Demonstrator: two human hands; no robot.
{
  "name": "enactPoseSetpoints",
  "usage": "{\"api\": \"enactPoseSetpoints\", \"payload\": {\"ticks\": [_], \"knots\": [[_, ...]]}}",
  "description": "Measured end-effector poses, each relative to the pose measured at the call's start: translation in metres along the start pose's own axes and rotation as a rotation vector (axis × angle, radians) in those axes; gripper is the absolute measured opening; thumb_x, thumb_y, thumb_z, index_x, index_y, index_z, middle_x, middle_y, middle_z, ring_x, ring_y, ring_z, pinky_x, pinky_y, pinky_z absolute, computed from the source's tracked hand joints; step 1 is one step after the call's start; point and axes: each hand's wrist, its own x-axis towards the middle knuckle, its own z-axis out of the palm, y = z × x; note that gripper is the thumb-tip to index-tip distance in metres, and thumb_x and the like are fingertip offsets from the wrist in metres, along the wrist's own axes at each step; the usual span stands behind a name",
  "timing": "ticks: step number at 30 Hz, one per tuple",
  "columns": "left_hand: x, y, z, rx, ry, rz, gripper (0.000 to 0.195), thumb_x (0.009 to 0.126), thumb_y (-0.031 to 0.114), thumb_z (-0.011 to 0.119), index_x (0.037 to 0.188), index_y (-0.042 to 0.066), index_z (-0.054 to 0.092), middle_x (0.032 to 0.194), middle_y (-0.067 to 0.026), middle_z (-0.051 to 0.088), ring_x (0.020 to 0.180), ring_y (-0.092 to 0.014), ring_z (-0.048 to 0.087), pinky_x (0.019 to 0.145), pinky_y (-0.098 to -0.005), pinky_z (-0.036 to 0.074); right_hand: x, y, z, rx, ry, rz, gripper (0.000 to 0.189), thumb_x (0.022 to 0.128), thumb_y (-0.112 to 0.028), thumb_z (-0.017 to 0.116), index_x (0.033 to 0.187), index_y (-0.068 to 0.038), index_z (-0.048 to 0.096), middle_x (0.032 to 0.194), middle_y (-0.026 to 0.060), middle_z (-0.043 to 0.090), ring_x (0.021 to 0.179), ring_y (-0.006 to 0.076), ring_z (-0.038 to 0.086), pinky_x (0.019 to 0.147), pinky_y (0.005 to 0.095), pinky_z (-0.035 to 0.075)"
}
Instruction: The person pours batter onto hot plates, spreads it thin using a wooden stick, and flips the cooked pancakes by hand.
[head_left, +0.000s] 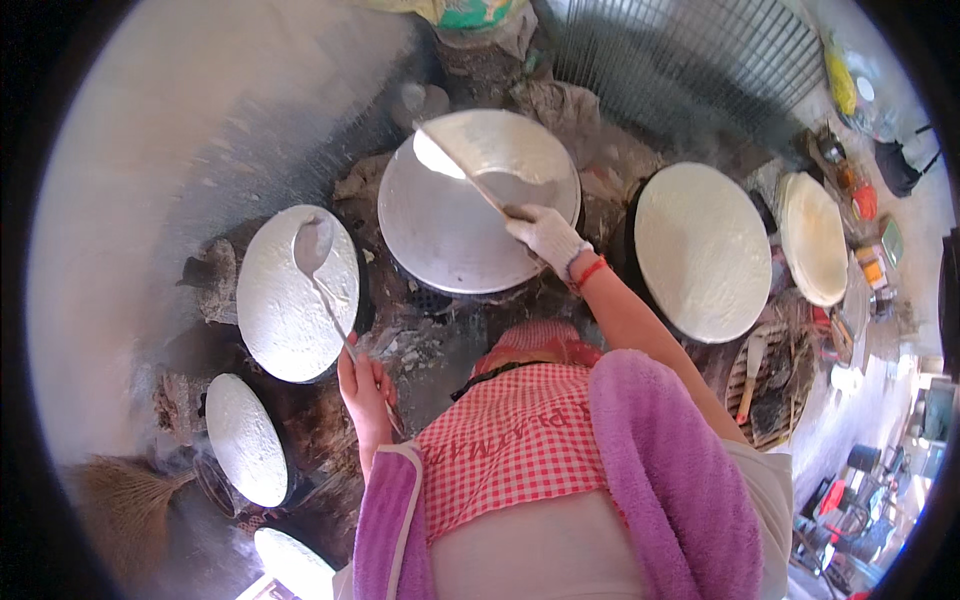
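My left hand (367, 394), bare, grips the long handle of a metal ladle (313, 244). The ladle's bowl is over a round griddle (292, 330) coated with pale batter. In a white knitted glove, my right hand (546, 236) holds the end of a thin stick (469, 174) that reaches across a large metal lid or pan (465, 247) at the centre. Pale material shows along that round surface's far part; whether it lies on top cannot be told. Right of my right hand, another round griddle (703, 251) carries a pale, even layer.
More pale-coated griddles (247, 441) stand at the lower left, near a straw broom (139, 510). At the right are a stack of flat round breads (814, 240) and a spatula (750, 379) on a woven tray. A wire rack (690, 52) leans at the back.
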Motion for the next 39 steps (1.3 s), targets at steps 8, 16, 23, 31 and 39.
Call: {"api": "enactPoseSetpoints", "payload": {"ticks": [8, 16, 23, 31, 39], "knots": [[-0.072, -0.007, 0.035, -0.037, 0.194, 0.027, 0.045, 0.11, 0.016, 0.049, 0.154, 0.01, 0.044, 0.07, 0.0054, 0.045, 0.048, -0.003, 0.038, 0.041, -0.0207, 0.028, 0.009, -0.002, -0.059, 0.05, 0.034, 0.075, 0.046, 0.097, -0.029, 0.065, 0.134, -0.002, 0.067, 0.072, 0.0, 0.062, 0.05, 0.0107, 0.051, 0.045, 0.0288, 0.041], [-0.092, 0.007, 0.02, 0.033, 0.229, 0.129, 0.05, 0.107, 0.015, 0.054, 0.156, 0.013, 0.042, 0.068, 0.0049, 0.04, 0.049, -0.005, 0.037, 0.041, -0.0233, 0.033, -0.004, -0.011, -0.113, -0.098, 0.02, -0.008, 0.057, 0.094, -0.03, 0.064, 0.142, 0.0, 0.06, 0.083, 0.0031, 0.068, 0.05, 0.0087, 0.05, 0.044, 0.0267, 0.041], [-0.093, 0.008, 0.008, -0.08, 0.29, 0.098, 0.052, 0.108, 0.016, 0.055, 0.157, 0.013, 0.039, 0.071, 0.0038, 0.039, 0.05, -0.005, 0.037, 0.04, -0.0237, 0.034, 0.034, -0.04, -0.045, -0.48, -0.41, 0.113, 0.048, 0.094, -0.022, 0.057, 0.14, -0.007, 0.062, 0.077, 0.0059, 0.066, 0.061, 0.0134, 0.06, 0.053, 0.0326, 0.05], [-0.087, 0.022, 0.008, -0.132, 0.364, 0.081, 0.051, 0.107, 0.013, 0.054, 0.156, 0.013, 0.04, 0.07, 0.0036, 0.039, 0.05, -0.006, 0.036, 0.041, -0.0238, 0.032, 0.093, -0.052, -0.127, -0.501, -0.105, -0.09, 0.038, 0.103, -0.017, 0.057, 0.138, -0.004, 0.065, 0.103, 0.0129, 0.077, 0.075, 0.0138, 0.069, 0.07, 0.0317, 0.059], [-0.038, 0.039, 0.005, -0.126, 0.344, 0.094, 0.048, 0.108, 0.013, 0.051, 0.155, 0.012, 0.041, 0.073, 0.0024, 0.042, 0.047, -0.005, 0.036, 0.04, -0.023, 0.032, 0.087, -0.04, -0.118, -0.695, -0.209, -0.345, 0.038, 0.099, -0.015, 0.063, 0.135, -0.002, 0.065, 0.097, 0.0137, 0.075, 0.07, 0.0149, 0.067, 0.065, 0.0317, 0.056]]}}
